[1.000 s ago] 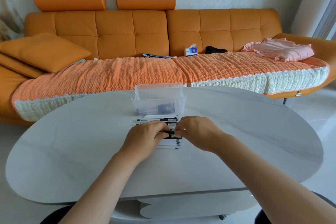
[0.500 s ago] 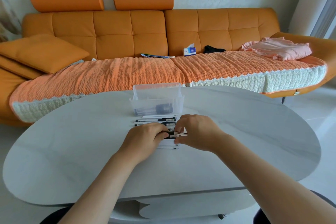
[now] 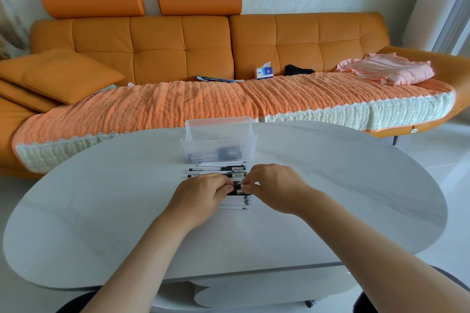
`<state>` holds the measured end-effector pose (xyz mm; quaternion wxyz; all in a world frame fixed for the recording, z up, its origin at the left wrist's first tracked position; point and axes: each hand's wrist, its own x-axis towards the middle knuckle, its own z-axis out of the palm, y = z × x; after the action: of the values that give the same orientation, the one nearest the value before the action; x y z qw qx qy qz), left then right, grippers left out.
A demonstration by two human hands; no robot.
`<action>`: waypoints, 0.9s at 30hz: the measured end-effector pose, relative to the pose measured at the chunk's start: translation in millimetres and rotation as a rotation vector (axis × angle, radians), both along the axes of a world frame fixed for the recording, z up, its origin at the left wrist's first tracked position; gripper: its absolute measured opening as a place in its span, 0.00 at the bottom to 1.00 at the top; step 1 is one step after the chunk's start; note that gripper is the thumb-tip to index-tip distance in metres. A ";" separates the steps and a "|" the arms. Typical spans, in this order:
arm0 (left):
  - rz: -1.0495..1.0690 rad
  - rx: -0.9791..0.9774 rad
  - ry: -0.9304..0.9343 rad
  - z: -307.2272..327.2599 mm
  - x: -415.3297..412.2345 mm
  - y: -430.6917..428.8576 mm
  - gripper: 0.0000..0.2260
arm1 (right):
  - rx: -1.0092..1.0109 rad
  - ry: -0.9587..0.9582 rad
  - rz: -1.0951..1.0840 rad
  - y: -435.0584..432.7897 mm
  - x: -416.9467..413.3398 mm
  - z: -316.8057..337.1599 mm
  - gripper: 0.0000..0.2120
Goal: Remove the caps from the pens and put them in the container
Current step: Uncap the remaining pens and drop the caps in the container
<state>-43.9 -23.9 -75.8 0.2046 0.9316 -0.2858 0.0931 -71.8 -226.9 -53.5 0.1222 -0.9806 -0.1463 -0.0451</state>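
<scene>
Over the middle of the pale grey oval worktop (image 3: 101,211), the left hand (image 3: 203,194) curls round one white pen with a black grip (image 3: 237,187) while the right hand (image 3: 274,187) pinches its cap end. Uncapping seems under way. Next comes a straight pull apart, then a short reach over the row of white pens (image 3: 221,170) to the clear ribbed plastic container (image 3: 218,145) just beyond. Edges lie well apart from the hands, with bare surface on both sides.

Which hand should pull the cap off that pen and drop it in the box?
Probably the right hand. It pinches the right end of the held pen, where the other pens have their caps, while the left hand grips the barrel. The container stands straight ahead, within similar reach of both.
</scene>
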 end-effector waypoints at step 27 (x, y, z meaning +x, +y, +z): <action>0.009 0.021 0.016 -0.2 -1.2 -0.8 0.06 | 0.081 -0.066 -0.042 0.8 0.4 0.4 0.05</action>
<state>-45.1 -24.7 -76.0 0.1969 0.9356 -0.2811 0.0834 -71.4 -226.2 -53.0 0.1560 -0.9757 -0.1276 -0.0859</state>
